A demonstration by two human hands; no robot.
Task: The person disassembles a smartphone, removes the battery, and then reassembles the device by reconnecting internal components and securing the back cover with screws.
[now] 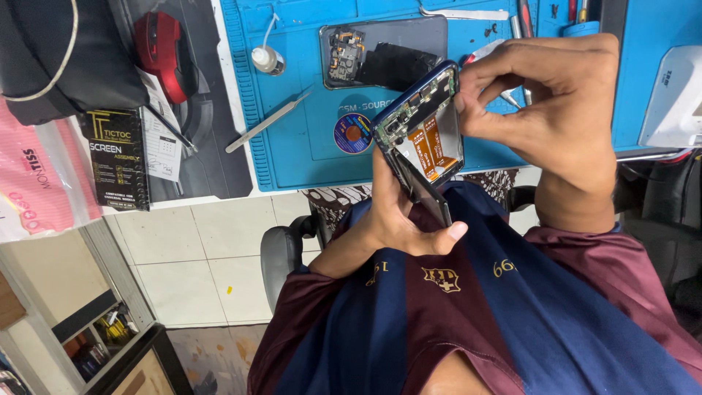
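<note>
Head view shows the left hand [398,219] gripping an opened phone [423,124] from below, tilted up over the lap so its insides face the eyes, while the right hand [556,110] pinches its top corner, above the blue mat [292,146] with tweezers [267,122].
</note>
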